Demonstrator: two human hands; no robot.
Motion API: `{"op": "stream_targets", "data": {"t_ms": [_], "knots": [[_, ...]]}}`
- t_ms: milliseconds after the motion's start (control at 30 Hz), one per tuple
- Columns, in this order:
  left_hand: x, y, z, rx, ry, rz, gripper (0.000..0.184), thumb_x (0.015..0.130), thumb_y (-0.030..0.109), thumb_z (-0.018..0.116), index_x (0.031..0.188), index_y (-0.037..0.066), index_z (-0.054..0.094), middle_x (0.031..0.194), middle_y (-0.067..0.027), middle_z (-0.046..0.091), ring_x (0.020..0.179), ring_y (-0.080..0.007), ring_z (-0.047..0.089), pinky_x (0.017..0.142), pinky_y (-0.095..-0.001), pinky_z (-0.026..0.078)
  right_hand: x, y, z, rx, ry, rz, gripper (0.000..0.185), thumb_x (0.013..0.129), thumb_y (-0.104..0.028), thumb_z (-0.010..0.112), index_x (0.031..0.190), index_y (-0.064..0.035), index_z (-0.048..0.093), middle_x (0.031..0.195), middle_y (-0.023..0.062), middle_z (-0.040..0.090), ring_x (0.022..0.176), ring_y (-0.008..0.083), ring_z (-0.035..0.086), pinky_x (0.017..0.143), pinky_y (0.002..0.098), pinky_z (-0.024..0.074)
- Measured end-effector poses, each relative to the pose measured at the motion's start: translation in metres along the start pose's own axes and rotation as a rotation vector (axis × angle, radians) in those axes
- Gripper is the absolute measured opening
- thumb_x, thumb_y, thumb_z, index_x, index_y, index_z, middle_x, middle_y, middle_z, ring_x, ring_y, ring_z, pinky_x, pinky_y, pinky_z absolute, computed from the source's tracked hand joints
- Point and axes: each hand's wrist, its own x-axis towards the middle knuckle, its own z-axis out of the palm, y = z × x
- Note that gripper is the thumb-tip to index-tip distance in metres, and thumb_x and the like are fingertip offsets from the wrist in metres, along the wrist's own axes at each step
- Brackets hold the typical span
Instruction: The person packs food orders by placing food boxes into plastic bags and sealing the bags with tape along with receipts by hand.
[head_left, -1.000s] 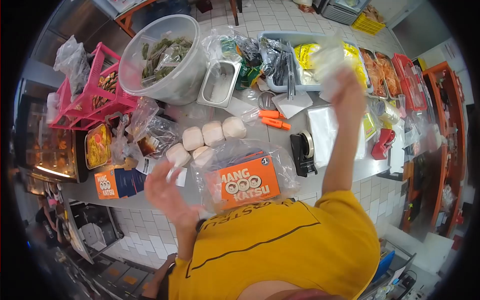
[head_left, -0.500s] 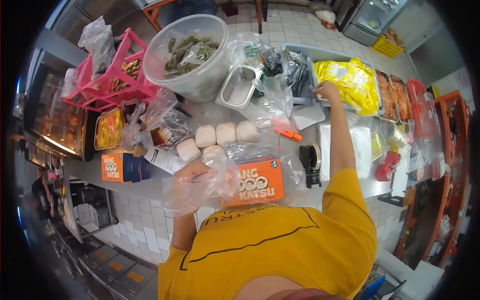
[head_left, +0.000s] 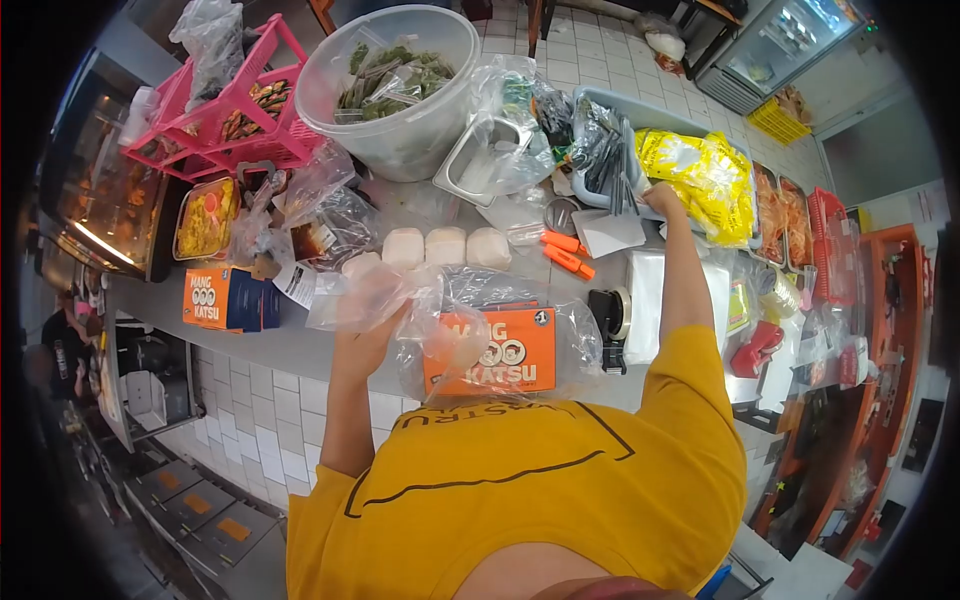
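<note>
My left hand (head_left: 366, 328) is closed on a thin clear plastic bag (head_left: 375, 298), which hangs around the fingers and hides part of them. Just right of it lies an orange box (head_left: 510, 350) printed "Mang Katsu", inside a larger clear bag (head_left: 580, 345). My right hand (head_left: 658, 200) reaches to the front of a blue-grey bin (head_left: 592, 95). Its fingers are pinched beside thin black plastic pieces (head_left: 605, 150), perhaps wrapped cutlery; what they grip is too small to make out. Yellow packets (head_left: 695, 175) fill the bin's right part, beside that hand.
White round-cornered packs (head_left: 445, 248) sit behind the orange box. Orange markers (head_left: 568, 255), a tape dispenser (head_left: 607, 318) and a stack of clear bags (head_left: 665, 290) lie to the right. At the back stand a large tub (head_left: 330, 100), a steel pan (head_left: 470, 185) and a pink basket (head_left: 215, 150).
My right hand has drawn slightly toward me at the bin, and black pieces now stick out over its front edge. My left hand, with the clear bag, has risen a little. The view has shifted.
</note>
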Motion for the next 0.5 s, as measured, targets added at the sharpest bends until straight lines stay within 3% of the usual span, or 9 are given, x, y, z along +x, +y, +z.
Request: {"op": "stream_targets", "data": {"t_ms": [133,200,267,333,400,433,500], "knots": [[-0.015,-0.001,-0.003,-0.089,0.098,-0.168,0.029,0.078,0.001,0.066,0.104,-0.003,0.056,0.102,-0.0084,0.058,0.094,-0.0155,0.055,0.079,-0.0270,0.046,-0.003,-0.002,-0.004,-0.044,0.080,-0.018,0.039,0.071,-0.034,0.064,0.094,-0.0024,0.067,0.099,0.0192,0.064,0.093,0.0343,0.062,0.080,0.0397,0.0479],[-0.022,0.000,-0.014,-0.059,0.157,-0.208,0.029,0.079,0.002,0.065,0.105,-0.003,0.056,0.103,-0.0083,0.057,0.095,-0.0156,0.054,0.081,-0.0271,0.045,-0.036,-0.006,-0.022,0.043,0.350,0.031,0.028,0.070,-0.033,0.069,0.082,-0.0081,0.071,0.076,0.0145,0.067,0.071,0.0280,0.065,0.067,0.0361,0.0486],[-0.027,-0.003,-0.028,-0.033,0.216,-0.257,0.029,0.080,0.004,0.065,0.106,-0.003,0.055,0.104,-0.0082,0.057,0.096,-0.0158,0.054,0.082,-0.0273,0.044,-0.093,-0.023,-0.055,0.286,0.616,0.049,0.026,0.071,-0.033,0.067,0.082,-0.0100,0.071,0.087,0.0174,0.066,0.081,0.0318,0.063,0.074,0.0386,0.0477],[-0.031,-0.012,-0.042,0.096,0.362,-0.237,0.030,0.082,0.007,0.064,0.108,-0.004,0.055,0.107,-0.0089,0.056,0.100,-0.0159,0.052,0.085,-0.0274,0.043,-0.115,-0.013,-0.069,0.467,0.858,0.001,0.018,0.076,-0.025,0.064,0.081,-0.0094,0.071,0.090,0.0147,0.067,0.079,0.0283,0.063,0.072,0.0359,0.0472],[-0.031,-0.015,-0.047,0.014,0.439,-0.273,0.030,0.083,0.008,0.063,0.109,-0.003,0.054,0.108,-0.0091,0.056,0.100,-0.0160,0.052,0.086,-0.0275,0.042,-0.120,0.002,-0.070,0.642,1.337,-0.046,0.018,0.081,-0.019,0.060,0.091,-0.0062,0.066,0.086,0.0119,0.066,0.075,0.0251,0.061,0.068,0.0347,0.0466],[-0.029,-0.017,-0.049,-0.072,0.516,-0.299,0.031,0.083,0.009,0.063,0.110,-0.003,0.054,0.110,-0.0092,0.055,0.101,-0.0161,0.051,0.087,-0.0276,0.041,-0.132,-0.008,-0.075,0.645,1.339,-0.049,0.018,0.081,-0.019,0.060,0.091,-0.0062,0.066,0.086,0.0119,0.066,0.075,0.0251,0.061,0.068,0.0347,0.0466],[-0.024,-0.030,-0.051,-0.099,0.518,-0.253,0.032,0.083,0.010,0.063,0.111,-0.004,0.054,0.110,-0.0093,0.056,0.101,-0.0160,0.051,0.088,-0.0279,0.041,-0.167,-0.060,-0.082,1.205,1.464,-0.145,0.023,0.082,-0.015,0.056,0.101,-0.0035,0.059,0.080,0.0095,0.062,0.072,0.0233,0.058,0.063,0.0359,0.0459]]}}
